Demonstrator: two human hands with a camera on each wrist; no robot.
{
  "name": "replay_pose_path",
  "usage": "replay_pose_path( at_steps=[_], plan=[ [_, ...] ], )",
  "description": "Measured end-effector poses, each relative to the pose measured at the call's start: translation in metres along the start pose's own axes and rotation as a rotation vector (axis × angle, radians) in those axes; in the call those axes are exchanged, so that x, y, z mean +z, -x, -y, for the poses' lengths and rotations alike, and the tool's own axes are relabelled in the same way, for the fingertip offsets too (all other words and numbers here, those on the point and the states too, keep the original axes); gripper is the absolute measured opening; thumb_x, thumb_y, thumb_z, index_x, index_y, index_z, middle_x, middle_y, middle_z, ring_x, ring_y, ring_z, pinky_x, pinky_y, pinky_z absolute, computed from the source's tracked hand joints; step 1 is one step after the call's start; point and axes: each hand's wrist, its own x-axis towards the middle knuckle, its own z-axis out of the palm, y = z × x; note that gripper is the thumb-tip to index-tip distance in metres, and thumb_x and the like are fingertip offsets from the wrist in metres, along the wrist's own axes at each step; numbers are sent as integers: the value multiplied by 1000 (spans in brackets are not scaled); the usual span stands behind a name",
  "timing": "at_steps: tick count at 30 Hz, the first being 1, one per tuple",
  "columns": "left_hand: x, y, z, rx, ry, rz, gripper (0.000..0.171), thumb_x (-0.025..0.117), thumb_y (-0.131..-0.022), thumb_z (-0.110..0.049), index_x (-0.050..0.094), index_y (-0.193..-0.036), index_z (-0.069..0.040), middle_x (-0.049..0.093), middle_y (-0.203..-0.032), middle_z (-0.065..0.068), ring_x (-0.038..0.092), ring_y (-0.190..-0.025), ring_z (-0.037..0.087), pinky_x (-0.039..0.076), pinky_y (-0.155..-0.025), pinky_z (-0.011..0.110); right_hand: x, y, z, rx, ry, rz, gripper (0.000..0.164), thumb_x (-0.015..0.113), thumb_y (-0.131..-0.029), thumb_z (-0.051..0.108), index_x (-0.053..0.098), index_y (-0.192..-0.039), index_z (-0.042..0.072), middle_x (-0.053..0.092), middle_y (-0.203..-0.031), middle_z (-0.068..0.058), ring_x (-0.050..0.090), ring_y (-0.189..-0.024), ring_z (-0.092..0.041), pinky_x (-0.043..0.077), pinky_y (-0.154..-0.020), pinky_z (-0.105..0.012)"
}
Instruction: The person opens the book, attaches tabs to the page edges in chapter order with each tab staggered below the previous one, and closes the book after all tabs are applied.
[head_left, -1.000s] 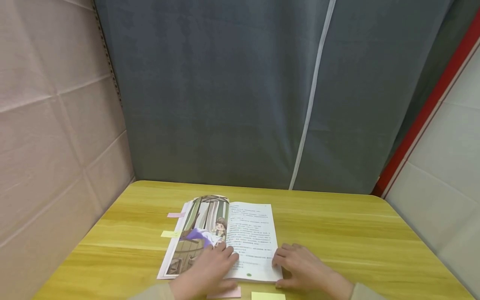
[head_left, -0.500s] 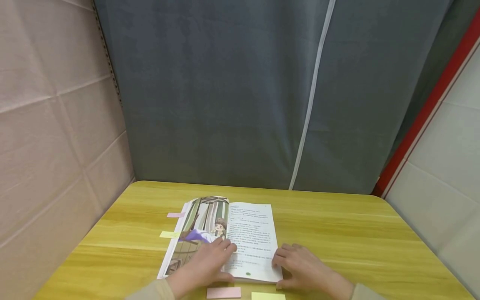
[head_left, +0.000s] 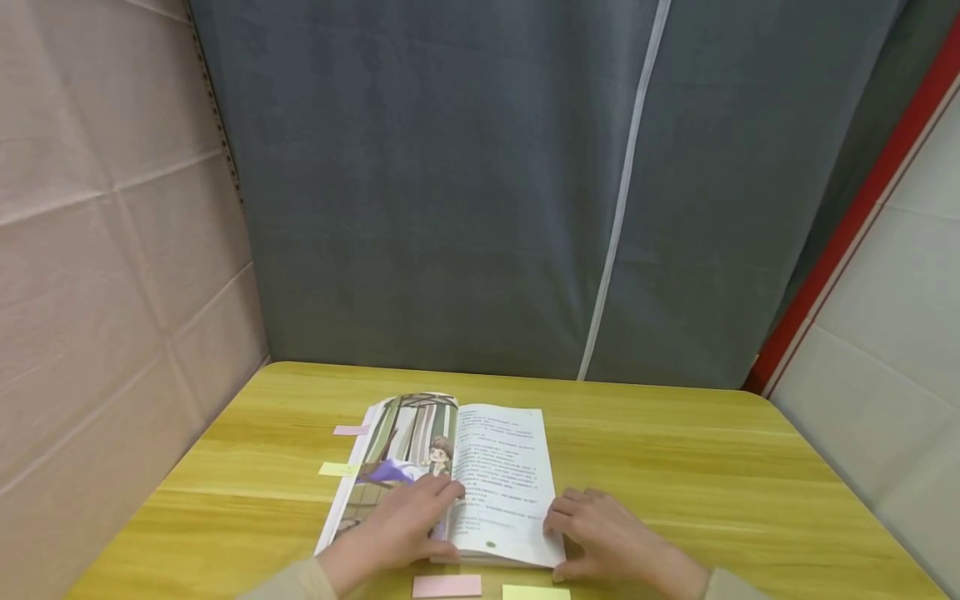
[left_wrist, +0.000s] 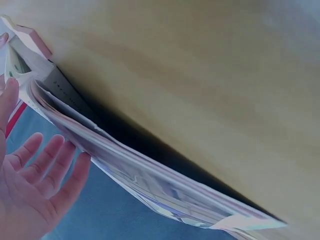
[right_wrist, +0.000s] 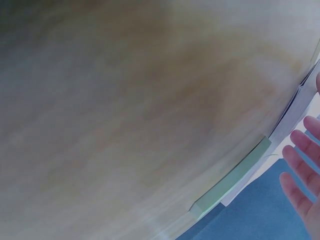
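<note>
An open book (head_left: 498, 467) lies on the table, with a coloured drawing on its left page and printed text on its right. My left hand (head_left: 397, 525) rests on the lower left page near the spine, thumb toward the bottom edge. In the left wrist view, that hand's fingers (left_wrist: 65, 165) are extended along the pages. My right hand (head_left: 603, 537) touches the right page's outer edge by the lower corner. The right wrist view has its fingers (right_wrist: 302, 165) loosely extended beside the book. A pink tab (head_left: 350, 430) and a yellow tab (head_left: 337, 470) stick out from the left edge.
A pink sticky-note pad (head_left: 447, 586) lies just below the book, with a yellow pad (head_left: 536, 592) to its right. Behind the wooden table (head_left: 675, 450) hangs a dark grey curtain (head_left: 450, 183). Pale walls flank both sides.
My left hand has slid left and slightly toward me across the book, uncovering the pink pad and more of the right page near the spine. The right hand stays in place.
</note>
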Motion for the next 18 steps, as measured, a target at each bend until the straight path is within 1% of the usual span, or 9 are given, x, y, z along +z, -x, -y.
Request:
replay_pose_path(
  at_steps=[3,6,8,11,13,15,18],
  plan=[
    [-1,3,0,23,4,-21,58,64,-71,-49,49,-112,-11,51,-99,-2,49,-86,11,44,-71,28,-1,0,0,-7,0,-5,40,60,-70,57,57,-84,20,50,-86,13,41,-74,-5,34,-60,-19],
    [-1,8,-2,70,-44,-73,52,64,-73,-33,48,-117,-11,50,-109,0,50,-96,13,45,-74,33,-1,0,0,-9,-7,-8,39,61,-71,56,57,-85,20,50,-86,13,41,-74,-4,34,-59,-19],
    [-2,9,-5,111,-101,-122,61,63,-70,-22,43,-126,-11,46,-121,3,45,-107,17,44,-78,39,-1,0,0,-7,-5,-9,39,62,-70,55,58,-85,20,50,-86,13,41,-74,-4,34,-60,-20],
    [-6,9,-9,161,-187,-164,83,64,-62,-9,29,-137,-11,31,-138,5,30,-123,21,36,-88,45,0,0,-1,0,-5,-6,38,62,-70,54,58,-86,20,51,-87,12,42,-75,-4,36,-60,-21],
    [-9,8,-9,195,-270,-177,88,61,-61,-2,21,-140,-10,19,-143,8,19,-128,25,25,-95,48,0,0,-1,7,-4,1,38,62,-70,54,58,-86,20,51,-88,12,42,-75,-4,37,-61,-22],
    [-10,7,-9,213,-363,-168,86,55,-62,3,20,-140,-9,13,-144,10,11,-130,27,15,-98,51,-1,1,-1,13,-6,10,38,61,-70,55,58,-86,20,52,-88,12,43,-75,-4,38,-61,-23],
    [-11,7,-9,205,-524,-145,75,50,-66,2,28,-137,-9,17,-143,11,11,-130,28,10,-98,55,-1,1,0,25,-9,27,38,60,-71,55,59,-87,20,52,-89,12,43,-76,-5,39,-62,-24]
  ],
)
